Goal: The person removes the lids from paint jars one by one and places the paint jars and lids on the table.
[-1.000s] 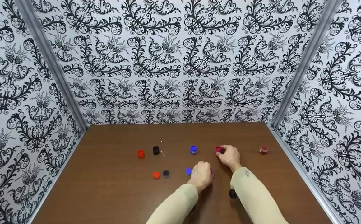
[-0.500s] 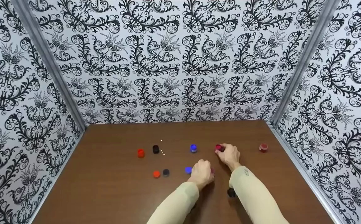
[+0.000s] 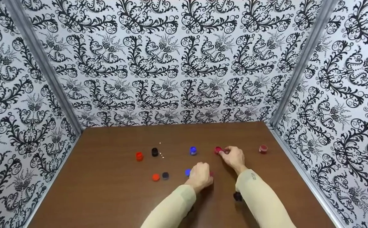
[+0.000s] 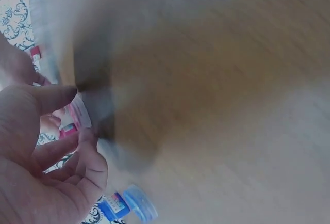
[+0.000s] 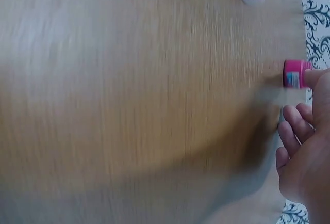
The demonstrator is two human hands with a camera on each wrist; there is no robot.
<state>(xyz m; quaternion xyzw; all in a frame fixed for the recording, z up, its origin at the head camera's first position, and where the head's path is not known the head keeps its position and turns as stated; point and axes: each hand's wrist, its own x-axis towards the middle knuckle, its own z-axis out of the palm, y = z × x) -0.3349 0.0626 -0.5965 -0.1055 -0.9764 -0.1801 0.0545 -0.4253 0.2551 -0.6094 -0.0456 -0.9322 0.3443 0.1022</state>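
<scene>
My left hand (image 3: 199, 175) pinches the rim of a round pink lid (image 4: 80, 111) between thumb and fingers, at the table's middle. Farther back, a small pink jar (image 3: 217, 150) with a label stands on the wooden table. My right hand (image 3: 233, 156) is beside it, the thumb right at the jar in the right wrist view and the other fingers loosely bent. A blue lid (image 3: 188, 172) lies just left of my left hand, partly covered in the head view. Behind it stands a blue jar (image 3: 193, 151).
A dark red jar (image 3: 263, 149) stands at the right. To the left are an orange-red jar (image 3: 139, 156) and a black jar (image 3: 155, 152), with small white specks beside the black one. An orange-red lid (image 3: 156, 177) and a black lid (image 3: 165, 175) lie in front. Patterned walls enclose the table.
My right hand has loosened from the pink jar and shifted slightly right of it, leaving more of the jar visible. My left hand keeps its pinch on the lid. The head view has turned slightly.
</scene>
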